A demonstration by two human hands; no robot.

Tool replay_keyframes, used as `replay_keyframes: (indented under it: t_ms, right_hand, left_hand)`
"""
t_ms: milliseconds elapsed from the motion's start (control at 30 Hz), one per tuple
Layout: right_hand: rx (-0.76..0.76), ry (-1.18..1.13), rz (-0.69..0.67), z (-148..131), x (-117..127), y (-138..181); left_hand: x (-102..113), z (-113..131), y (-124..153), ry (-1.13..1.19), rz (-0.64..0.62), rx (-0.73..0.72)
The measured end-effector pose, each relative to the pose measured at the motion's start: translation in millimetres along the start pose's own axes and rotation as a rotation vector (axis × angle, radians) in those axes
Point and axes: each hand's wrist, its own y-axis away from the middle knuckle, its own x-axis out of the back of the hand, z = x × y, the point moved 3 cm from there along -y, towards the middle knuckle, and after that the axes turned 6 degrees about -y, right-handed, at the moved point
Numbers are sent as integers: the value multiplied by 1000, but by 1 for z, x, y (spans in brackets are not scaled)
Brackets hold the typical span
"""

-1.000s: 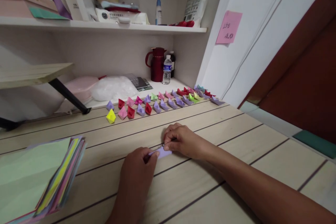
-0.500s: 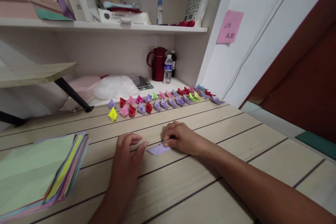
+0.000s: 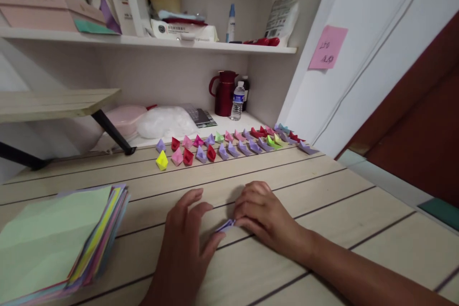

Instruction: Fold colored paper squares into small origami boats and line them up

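A small folded piece of purple paper [image 3: 225,225] stands tilted just above the slatted table [image 3: 315,201], its edge toward me. The fingers of my right hand [image 3: 263,215] are closed in a pinch on its right end. On the left side, my left hand [image 3: 190,234] has its fingers apart and curved, with the thumb tip at or very close to the paper's left end; whether it touches, I cannot tell. Beyond both hands, small folded paper boats in purple, red, pink, green and yellow stand in two rows, among them a yellow paper boat [image 3: 162,160].
A stack of coloured paper sheets [image 3: 53,229] lies at the left. Behind the boats, a dark red jug [image 3: 225,95] and a water bottle [image 3: 237,103] stand under a white shelf [image 3: 201,47]. A small raised wooden stand [image 3: 60,103] is at the back left.
The purple paper has gone from lying flat to tilted up on edge. My left hand has moved right, closer to it. The camera view has shifted slightly.
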Motion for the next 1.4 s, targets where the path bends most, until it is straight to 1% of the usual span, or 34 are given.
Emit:
replay_keyframes:
  t_ms: [33,100,167,233,367,500,633,700,967,1100,1167,1300,1400]
  right_hand:
    - [39,20,-10,-2,-1,0]
    - [71,37,-23,-2,-2,0]
    - [78,46,-26,0,-2,-1]
    - [76,49,-40,3,-1,-1]
    - [61,49,-93,6,1,-1]
    - [50,30,-101,7,1,-1]
    - [34,10,-109,8,0,-1]
    - [32,11,-114,8,0,-1]
    - [43,13,-125,9,1,-2]
    - [44,4,-127,9,1,-2]
    - [40,2,-127,9,0,-2]
    - [11,-27,-160,13,-3,-3]
    - [-50,-76,-164,16,-2,-2]
  left_hand:
    - [1,3,2,-12,-5,-29]
    - [1,8,4,-34,-74,-112]
    - [-1,13,3,-68,-169,-208]
    - [-2,14,1,-97,-221,-244]
    - [-3,11,-4,-100,-224,-202]
    - [-6,11,-5,-71,-278,-204]
    - [-8,11,-2,-54,-287,-100]
    - [-9,11,-2,-50,-295,-79]
    - [-11,13,-2,-86,-289,-102]
    - [-11,10,-2,-67,-282,-91]
    - [-10,8,-2,-56,-276,-128]
    - [-10,8,-7,-62,-327,-240]
    - [-9,11,-13,-84,-307,-252]
